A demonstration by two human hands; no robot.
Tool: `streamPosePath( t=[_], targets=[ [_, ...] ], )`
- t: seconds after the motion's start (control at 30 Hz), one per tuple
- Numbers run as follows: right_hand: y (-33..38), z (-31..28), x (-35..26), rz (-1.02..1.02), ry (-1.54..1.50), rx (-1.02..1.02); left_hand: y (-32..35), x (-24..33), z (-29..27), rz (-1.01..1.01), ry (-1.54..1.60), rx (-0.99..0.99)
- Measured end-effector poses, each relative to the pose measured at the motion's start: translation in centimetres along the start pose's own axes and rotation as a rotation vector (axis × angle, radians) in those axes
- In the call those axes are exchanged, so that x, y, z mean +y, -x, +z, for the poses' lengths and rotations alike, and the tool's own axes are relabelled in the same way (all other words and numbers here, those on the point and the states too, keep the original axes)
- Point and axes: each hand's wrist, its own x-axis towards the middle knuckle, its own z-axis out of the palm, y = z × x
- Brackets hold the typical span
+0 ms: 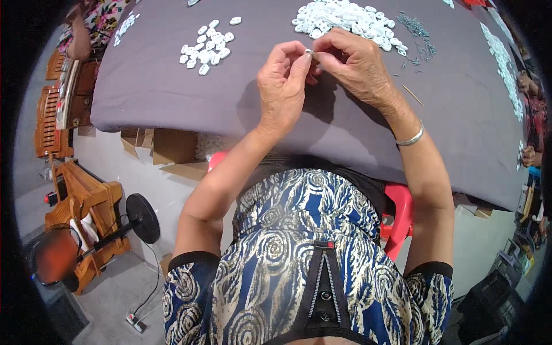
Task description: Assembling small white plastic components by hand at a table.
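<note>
My left hand point(282, 86) and my right hand point(362, 66) meet above the table, fingertips closed in a pinch. Between them is a small white plastic piece point(309, 51), mostly hidden by the fingers. Just beyond my hands lies a large heap of white oval plastic pieces point(345, 20) with holes in them. A smaller group of similar white pieces point(207, 49) is spread to the left. Many tiny grey pins or screws point(422, 37) lie scattered right of the heap, too small to tell apart. A thin wooden stick point(413, 95) rests right of my right wrist.
A grey cloth point(172, 98) covers the table. More white pieces point(503, 69) line its right edge, where other people's hands point(528, 155) show. Another person's arm point(79, 37) is at far left. Below stand cardboard boxes point(175, 146), a red plastic chair point(398, 213) and a round-based stand point(142, 218).
</note>
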Motion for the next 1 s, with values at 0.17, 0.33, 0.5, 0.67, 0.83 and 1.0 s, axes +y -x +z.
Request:
streamPosePath(
  t=[0.17,0.33,0.5,0.67,0.83,1.0],
  targets=[
    [0.1,-0.2,0.2,0.080,-0.117,-0.032,0.1,0.1,0.1,-0.045,-0.004,-0.006],
    [-0.2,-0.8,0.0,0.005,0.030,-0.062,-0.6,0.0,-0.9,-0.012,-0.088,-0.061],
    [-0.2,-1.0,0.3,-0.005,-0.004,-0.138,-0.6,0.1,-1.1,-0.034,-0.061,-0.080],
    [-0.1,-0.9,0.8,0.094,-0.077,-0.160,-0.5,0.8,-1.1,-0.073,-0.069,-0.091],
    [0.2,-1.2,1.1,0.165,-0.144,-0.177,-0.7,0.3,-1.0,-0.125,0.041,-0.103],
    [-0.4,-2.0,1.4,0.078,-0.064,-0.114,-1.0,0.2,-1.4,-0.142,0.065,-0.112]
  ],
)
